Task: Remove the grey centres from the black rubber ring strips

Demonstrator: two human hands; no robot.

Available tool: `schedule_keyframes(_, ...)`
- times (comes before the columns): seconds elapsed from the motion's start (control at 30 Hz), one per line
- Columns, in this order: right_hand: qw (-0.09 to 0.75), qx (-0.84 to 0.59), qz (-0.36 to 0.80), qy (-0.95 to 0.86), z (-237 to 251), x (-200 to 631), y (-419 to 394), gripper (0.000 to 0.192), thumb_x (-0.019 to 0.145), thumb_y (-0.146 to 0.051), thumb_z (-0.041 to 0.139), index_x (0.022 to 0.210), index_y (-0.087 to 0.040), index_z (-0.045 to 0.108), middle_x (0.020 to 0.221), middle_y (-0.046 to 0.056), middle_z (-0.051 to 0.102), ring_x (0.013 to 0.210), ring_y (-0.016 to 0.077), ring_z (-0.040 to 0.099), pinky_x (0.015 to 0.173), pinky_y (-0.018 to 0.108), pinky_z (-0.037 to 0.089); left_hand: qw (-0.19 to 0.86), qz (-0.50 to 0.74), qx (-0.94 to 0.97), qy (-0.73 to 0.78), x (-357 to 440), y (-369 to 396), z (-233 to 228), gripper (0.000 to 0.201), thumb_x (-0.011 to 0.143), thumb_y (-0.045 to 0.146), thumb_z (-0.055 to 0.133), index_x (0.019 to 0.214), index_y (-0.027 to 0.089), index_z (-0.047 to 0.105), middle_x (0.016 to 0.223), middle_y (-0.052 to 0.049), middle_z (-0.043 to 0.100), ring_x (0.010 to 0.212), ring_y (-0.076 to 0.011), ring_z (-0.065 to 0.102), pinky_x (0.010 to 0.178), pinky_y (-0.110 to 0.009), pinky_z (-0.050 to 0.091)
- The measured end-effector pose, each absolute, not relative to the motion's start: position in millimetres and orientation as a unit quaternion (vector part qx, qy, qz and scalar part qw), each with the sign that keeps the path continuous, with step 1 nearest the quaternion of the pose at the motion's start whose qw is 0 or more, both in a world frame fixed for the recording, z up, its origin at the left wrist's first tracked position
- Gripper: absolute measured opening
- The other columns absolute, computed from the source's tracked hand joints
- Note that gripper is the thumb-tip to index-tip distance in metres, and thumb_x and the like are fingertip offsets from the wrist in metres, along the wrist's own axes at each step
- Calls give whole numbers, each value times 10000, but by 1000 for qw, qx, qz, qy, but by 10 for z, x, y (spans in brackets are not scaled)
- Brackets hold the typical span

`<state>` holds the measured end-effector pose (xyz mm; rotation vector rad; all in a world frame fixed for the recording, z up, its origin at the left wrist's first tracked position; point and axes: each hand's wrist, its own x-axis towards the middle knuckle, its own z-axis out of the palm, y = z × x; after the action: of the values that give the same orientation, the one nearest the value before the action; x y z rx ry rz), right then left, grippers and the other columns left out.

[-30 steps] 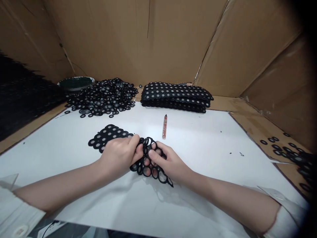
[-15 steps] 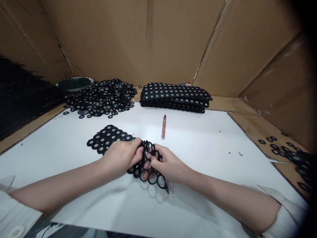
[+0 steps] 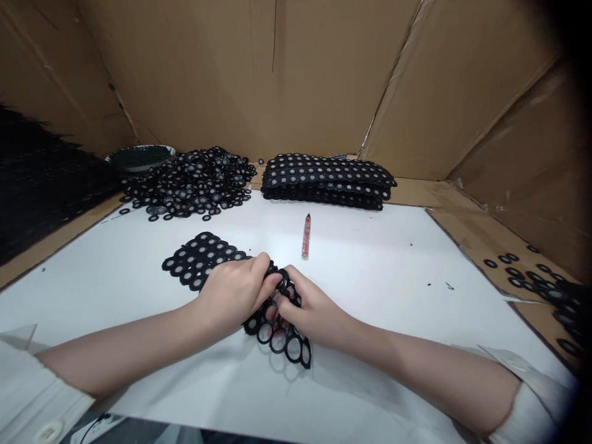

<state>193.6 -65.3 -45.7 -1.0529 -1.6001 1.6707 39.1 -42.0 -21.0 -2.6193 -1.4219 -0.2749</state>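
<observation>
- The sheet of joined black rings [image 3: 277, 336] lies near the middle of the white mat [image 3: 370, 277], and its middle is hidden under both hands — only the two ends show.
- Its near end has empty rings, open right through to the white; its far-left end [image 3: 198, 259] has rings filled with pale grey discs.
- The left hand [image 3: 234, 293] is curled over the sheet, fingers pinching its top edge; the right hand [image 3: 308, 308] meets it there, fingertips closed on the same edge.
- One red pen [image 3: 306, 237] lies just beyond the hands, apart from them.
- At the far edge — one loose heap of rings [image 3: 189, 182] on the left and one neat stack of sheets [image 3: 326, 179] on the right; too many pieces to count.
- A green dish [image 3: 139, 155] sits behind the heap, partly hidden by it.
- More loose rings [image 3: 531, 274] lie on the cardboard at right, fading into a dark corner.
</observation>
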Motion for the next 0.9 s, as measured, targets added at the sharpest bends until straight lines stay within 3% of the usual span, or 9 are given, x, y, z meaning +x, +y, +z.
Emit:
schedule_keyframes(0.13,301,-379,617,-620,-445,1943,-657,55,796,-170,405,831,-210,391,753,-8,595,661,112,566,616,266,475,7,-59,-883,-465,387,-433,-158,329,836,473,314,755,169,410,598,-35,577,493,-181,532,429,-249,271)
schedule_keyframes(0.27,292,-386,620,-617,-443,1944,-651,22,824,-210,385,834,-210,405,743,-2,595,690,128,584,612,272,477,-112,-46,-866,-486,354,-388,-121,285,854,432,287,783,184,408,584,-11,567,497,-174,526,438,-244,275)
schedule_keyframes(0.5,304,-394,692,-524,-484,1898,-598,70,845,-266,371,898,-222,363,703,-22,499,603,134,621,464,220,469,-238,-207,-774,-549,337,-326,-94,345,870,373,253,587,194,339,517,37,415,515,-122,422,500,-242,301)
schedule_keyframes(0.67,300,-370,711,-518,-441,1900,-580,146,848,-252,368,991,-236,338,682,-35,490,576,121,619,460,210,477,-352,-275,-704,-552,375,-339,-137,362,845,414,295,563,190,332,510,44,351,465,-99,328,433,-231,273)
schedule_keyframes(0.9,299,-354,726,-508,-383,1899,-556,72,859,-243,356,926,-222,343,666,-46,488,556,111,628,502,218,493,-537,-288,-581,-539,443,-328,-176,424,828,453,310,498,187,301,418,53,284,388,-70,239,383,-222,195)
